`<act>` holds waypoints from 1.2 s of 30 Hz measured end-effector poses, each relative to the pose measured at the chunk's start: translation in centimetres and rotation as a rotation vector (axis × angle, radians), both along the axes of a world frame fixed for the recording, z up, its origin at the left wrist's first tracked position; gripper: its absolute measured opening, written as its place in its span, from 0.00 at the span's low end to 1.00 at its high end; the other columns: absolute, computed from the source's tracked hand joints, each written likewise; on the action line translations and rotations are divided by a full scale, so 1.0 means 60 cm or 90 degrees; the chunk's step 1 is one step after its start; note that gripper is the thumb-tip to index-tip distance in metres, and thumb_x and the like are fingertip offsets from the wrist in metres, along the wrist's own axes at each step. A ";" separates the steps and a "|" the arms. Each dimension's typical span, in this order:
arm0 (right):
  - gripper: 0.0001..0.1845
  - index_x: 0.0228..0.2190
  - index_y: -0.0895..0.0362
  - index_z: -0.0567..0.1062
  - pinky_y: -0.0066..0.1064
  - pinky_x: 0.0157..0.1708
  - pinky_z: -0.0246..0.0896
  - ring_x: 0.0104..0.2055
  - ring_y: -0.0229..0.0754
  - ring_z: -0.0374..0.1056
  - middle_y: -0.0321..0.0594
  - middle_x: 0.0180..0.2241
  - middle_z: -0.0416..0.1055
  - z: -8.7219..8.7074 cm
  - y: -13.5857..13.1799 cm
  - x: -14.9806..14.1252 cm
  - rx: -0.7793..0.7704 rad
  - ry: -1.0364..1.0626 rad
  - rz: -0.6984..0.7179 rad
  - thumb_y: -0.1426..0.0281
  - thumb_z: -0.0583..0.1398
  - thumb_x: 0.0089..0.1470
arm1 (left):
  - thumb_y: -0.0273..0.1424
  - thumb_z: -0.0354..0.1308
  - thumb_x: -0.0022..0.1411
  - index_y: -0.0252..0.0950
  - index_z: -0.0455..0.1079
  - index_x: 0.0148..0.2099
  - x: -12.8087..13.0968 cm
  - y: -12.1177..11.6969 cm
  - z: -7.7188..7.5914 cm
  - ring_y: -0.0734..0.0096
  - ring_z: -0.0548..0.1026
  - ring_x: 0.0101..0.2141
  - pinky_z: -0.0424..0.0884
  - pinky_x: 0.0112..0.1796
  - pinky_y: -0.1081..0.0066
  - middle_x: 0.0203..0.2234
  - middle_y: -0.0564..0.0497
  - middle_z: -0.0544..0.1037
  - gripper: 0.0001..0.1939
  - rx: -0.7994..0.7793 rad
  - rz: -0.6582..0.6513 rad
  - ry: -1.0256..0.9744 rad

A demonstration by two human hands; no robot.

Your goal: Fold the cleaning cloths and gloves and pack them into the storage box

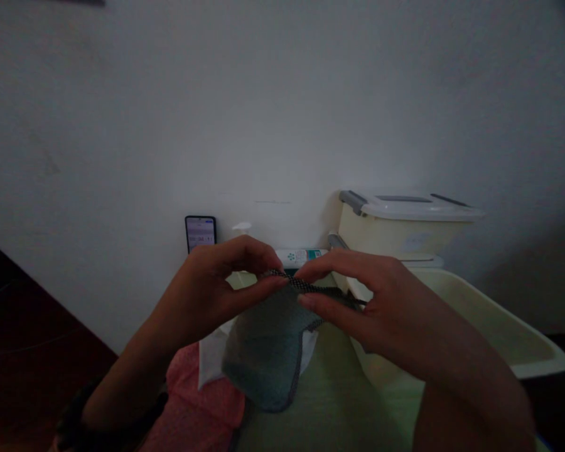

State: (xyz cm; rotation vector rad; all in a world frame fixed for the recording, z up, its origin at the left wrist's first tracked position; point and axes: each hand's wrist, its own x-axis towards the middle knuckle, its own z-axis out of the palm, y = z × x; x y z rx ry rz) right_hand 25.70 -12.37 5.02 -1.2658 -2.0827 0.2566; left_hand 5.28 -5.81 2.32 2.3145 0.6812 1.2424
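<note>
A grey-green cloth (268, 351) with a dark stitched hem hangs between my two hands in the middle of the view. My left hand (216, 292) pinches the cloth's top edge at its left end. My right hand (358, 301) pinches the same edge a little to the right, fingers pressed together on the hem. The cloth droops below both hands, over a white cloth (209, 364) and a pink cloth (193, 408) lying on the pale green surface (334, 402).
A cream tub (508, 339) stands at the right, with a lidded cream box (405, 229) behind it. A phone (200, 231) leans lit against the white wall. Beside it are a pump bottle (242, 227) and a white-green tube (301, 255). Dark floor at far left.
</note>
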 end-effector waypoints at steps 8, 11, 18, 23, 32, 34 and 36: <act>0.04 0.31 0.54 0.76 0.26 0.30 0.57 0.30 0.33 0.69 0.28 0.28 0.75 0.000 -0.001 -0.021 -0.016 -0.029 -0.026 0.74 0.62 0.52 | 0.24 0.62 0.56 0.38 0.73 0.36 0.002 0.001 -0.003 0.78 0.76 0.32 0.71 0.36 0.79 0.30 0.57 0.79 0.05 -0.018 -0.069 0.036; 0.03 0.31 0.54 0.76 0.26 0.29 0.56 0.30 0.33 0.68 0.28 0.27 0.74 0.000 0.000 -0.022 -0.041 -0.028 -0.018 0.73 0.61 0.53 | 0.24 0.62 0.57 0.39 0.73 0.38 0.002 0.006 -0.003 0.79 0.76 0.34 0.72 0.37 0.81 0.31 0.57 0.79 0.06 -0.069 -0.108 0.020; 0.02 0.30 0.54 0.74 0.26 0.30 0.57 0.30 0.33 0.69 0.28 0.30 0.75 0.001 0.003 -0.013 -0.040 -0.003 -0.010 0.71 0.60 0.55 | 0.23 0.62 0.57 0.41 0.73 0.40 0.001 0.009 -0.005 0.82 0.76 0.34 0.71 0.38 0.85 0.33 0.60 0.79 0.09 -0.119 -0.136 -0.003; 0.04 0.33 0.53 0.73 0.28 0.33 0.59 0.33 0.34 0.71 0.28 0.32 0.76 -0.002 0.008 -0.019 -0.034 0.001 -0.007 0.73 0.59 0.55 | 0.23 0.62 0.57 0.41 0.72 0.42 0.004 0.006 -0.007 0.82 0.76 0.35 0.71 0.39 0.84 0.34 0.59 0.78 0.11 -0.112 -0.135 -0.009; 0.03 0.33 0.53 0.74 0.28 0.32 0.58 0.32 0.35 0.71 0.29 0.30 0.76 -0.004 0.011 -0.018 -0.030 -0.007 -0.012 0.72 0.60 0.55 | 0.24 0.61 0.57 0.38 0.73 0.37 0.005 0.005 -0.007 0.80 0.77 0.33 0.72 0.36 0.84 0.30 0.58 0.79 0.05 -0.128 -0.108 0.006; 0.04 0.33 0.53 0.74 0.28 0.31 0.57 0.31 0.35 0.70 0.29 0.30 0.75 -0.007 0.013 -0.018 -0.024 -0.014 -0.015 0.72 0.59 0.55 | 0.25 0.61 0.58 0.39 0.73 0.38 0.006 0.005 -0.007 0.80 0.77 0.33 0.72 0.37 0.83 0.31 0.58 0.79 0.05 -0.134 -0.105 0.012; 0.04 0.33 0.54 0.74 0.28 0.30 0.56 0.31 0.34 0.69 0.29 0.30 0.75 -0.008 0.015 -0.019 -0.017 -0.011 -0.012 0.73 0.59 0.56 | 0.25 0.60 0.59 0.38 0.72 0.38 0.008 0.006 -0.008 0.80 0.77 0.33 0.72 0.36 0.83 0.31 0.58 0.79 0.04 -0.145 -0.100 0.006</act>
